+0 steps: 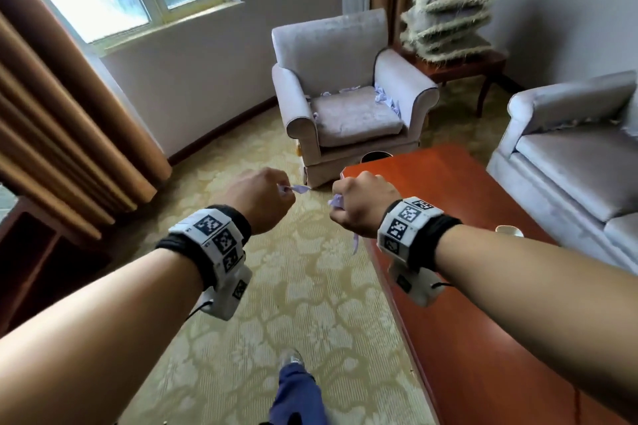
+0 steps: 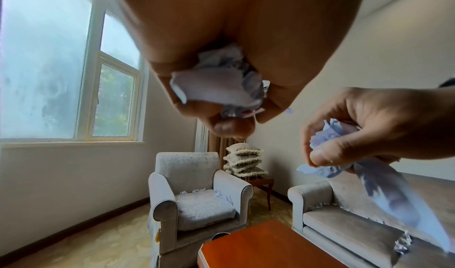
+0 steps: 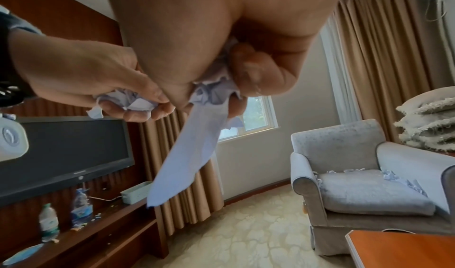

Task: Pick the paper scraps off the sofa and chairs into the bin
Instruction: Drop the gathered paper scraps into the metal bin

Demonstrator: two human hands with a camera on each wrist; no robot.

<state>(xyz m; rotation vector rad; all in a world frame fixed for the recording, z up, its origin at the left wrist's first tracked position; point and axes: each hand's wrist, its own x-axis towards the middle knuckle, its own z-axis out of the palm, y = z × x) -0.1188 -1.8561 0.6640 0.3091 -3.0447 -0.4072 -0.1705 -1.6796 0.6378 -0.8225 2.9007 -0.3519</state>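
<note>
Both hands are held up side by side over the carpet, each full of pale lilac paper scraps. My left hand (image 1: 286, 191) grips a crumpled wad (image 2: 221, 85). My right hand (image 1: 340, 204) grips another wad (image 3: 211, 95), from which a long strip (image 3: 187, 155) hangs down. Ahead stands a grey armchair (image 1: 345, 45) with several scraps (image 1: 385, 98) along the back and right edge of its seat. More scraps (image 2: 401, 243) lie on the grey sofa (image 1: 569, 162) to the right. The dark rim of the bin (image 1: 376, 156) shows between armchair and table.
An orange-brown coffee table (image 1: 483, 269) lies right of my path, with a small cup (image 1: 509, 230) on it. Stacked cushions (image 1: 448, 17) sit on a side table in the corner. A television cabinet with water bottles (image 3: 49, 221) stands at my left. Patterned carpet runs toward the armchair.
</note>
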